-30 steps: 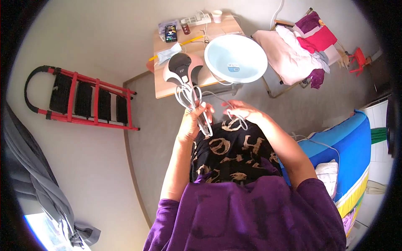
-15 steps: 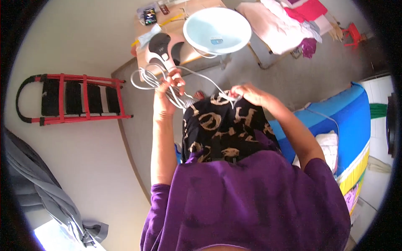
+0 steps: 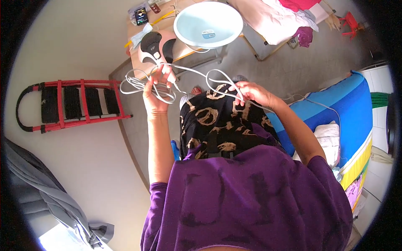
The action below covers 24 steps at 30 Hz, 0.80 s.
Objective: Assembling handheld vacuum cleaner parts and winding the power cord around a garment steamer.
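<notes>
In my raised left hand [image 3: 157, 83] a bundle of looped white cord [image 3: 133, 85] is gathered, the fingers curled through it. Just beyond that hand is a pink-and-black corded appliance [image 3: 150, 45] with a wide two-lobed head; its handle passes behind my fingers, and I cannot tell whether they grip it too. My right hand [image 3: 254, 93] pinches the same cord in front of my lap, at a large open loop [image 3: 220, 82]. Between the hands the cord hangs in a slack span. From the right hand it trails off over the blue bed [image 3: 331, 115].
A pale blue basin [image 3: 208, 29], phone [image 3: 141, 16] and face mask [image 3: 141, 37] lie on the wooden table [image 3: 142, 62]. Clothes [image 3: 272, 19] are piled at the far right. A red-and-black step ladder [image 3: 83, 102] leans at the left wall; a grey curtain [image 3: 46, 184] hangs nearer.
My right hand has lifted a little and turned, and a wide cord loop now stands open beside it. The left hand has shifted slightly left and down with the bundle.
</notes>
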Each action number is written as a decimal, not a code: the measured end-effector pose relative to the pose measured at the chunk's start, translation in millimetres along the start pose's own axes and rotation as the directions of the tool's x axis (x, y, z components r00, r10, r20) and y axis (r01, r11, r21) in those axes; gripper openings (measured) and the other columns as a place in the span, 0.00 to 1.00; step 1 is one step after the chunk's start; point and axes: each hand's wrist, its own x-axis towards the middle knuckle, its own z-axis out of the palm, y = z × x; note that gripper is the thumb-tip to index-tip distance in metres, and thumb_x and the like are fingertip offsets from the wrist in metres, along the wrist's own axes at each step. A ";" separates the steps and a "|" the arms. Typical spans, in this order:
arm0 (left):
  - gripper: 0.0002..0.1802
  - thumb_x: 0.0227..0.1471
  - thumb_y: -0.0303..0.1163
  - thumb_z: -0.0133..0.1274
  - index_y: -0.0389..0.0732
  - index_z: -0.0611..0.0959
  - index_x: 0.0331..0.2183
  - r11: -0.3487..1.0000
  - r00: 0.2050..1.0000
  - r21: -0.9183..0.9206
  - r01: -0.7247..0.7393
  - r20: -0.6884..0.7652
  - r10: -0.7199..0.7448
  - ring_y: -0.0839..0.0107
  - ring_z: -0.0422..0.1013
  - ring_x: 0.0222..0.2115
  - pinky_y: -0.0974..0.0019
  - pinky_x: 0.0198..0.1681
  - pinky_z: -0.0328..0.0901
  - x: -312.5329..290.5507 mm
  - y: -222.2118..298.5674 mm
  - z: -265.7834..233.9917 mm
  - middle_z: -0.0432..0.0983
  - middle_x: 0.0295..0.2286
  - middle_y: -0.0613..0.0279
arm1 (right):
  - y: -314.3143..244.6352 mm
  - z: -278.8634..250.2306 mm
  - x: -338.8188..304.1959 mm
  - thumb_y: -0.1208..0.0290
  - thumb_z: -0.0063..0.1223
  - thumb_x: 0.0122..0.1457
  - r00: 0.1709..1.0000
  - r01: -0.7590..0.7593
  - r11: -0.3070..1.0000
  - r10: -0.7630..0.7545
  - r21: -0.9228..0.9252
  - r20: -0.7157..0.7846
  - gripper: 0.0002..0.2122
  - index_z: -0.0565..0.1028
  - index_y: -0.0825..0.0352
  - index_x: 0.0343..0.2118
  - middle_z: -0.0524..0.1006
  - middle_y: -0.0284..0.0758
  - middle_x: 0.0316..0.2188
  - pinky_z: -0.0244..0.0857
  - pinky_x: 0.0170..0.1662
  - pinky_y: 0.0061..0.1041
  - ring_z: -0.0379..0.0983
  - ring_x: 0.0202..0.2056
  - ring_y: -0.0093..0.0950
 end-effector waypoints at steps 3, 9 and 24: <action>0.13 0.48 0.37 0.55 0.39 0.74 0.21 1.000 0.999 -0.010 -0.018 -0.029 0.017 0.54 0.62 0.52 0.64 0.32 0.69 -0.7 -1.5 2.5 0.68 0.49 0.50 | -0.6 2.1 -6.8 0.65 0.36 0.63 0.999 -0.015 0.980 0.006 -0.196 -0.047 0.19 0.61 0.66 0.54 0.76 0.37 0.29 0.62 0.32 0.18 0.68 0.26 0.20; 0.09 0.50 0.33 0.51 0.39 0.73 0.23 0.997 0.996 -0.032 -0.071 -0.061 0.069 0.52 0.59 0.55 0.61 0.36 0.69 1.8 -0.4 -7.2 0.68 0.49 0.51 | 19.0 5.9 -13.4 0.69 0.44 0.61 0.967 0.136 0.969 -0.175 -0.207 -0.184 0.18 0.58 0.66 0.53 0.75 0.36 0.31 0.63 0.34 0.20 0.68 0.27 0.18; 0.15 0.44 0.38 0.58 0.38 0.72 0.20 0.992 0.997 0.124 0.010 0.074 -0.019 0.52 0.69 0.46 0.64 0.30 0.70 -8.7 -2.9 23.1 0.65 0.51 0.49 | -2.2 -40.9 -3.2 0.62 0.39 0.63 0.780 -0.273 0.906 0.012 -0.324 -0.626 0.16 0.73 0.69 0.29 0.73 0.36 0.13 0.58 0.13 0.21 0.63 0.09 0.21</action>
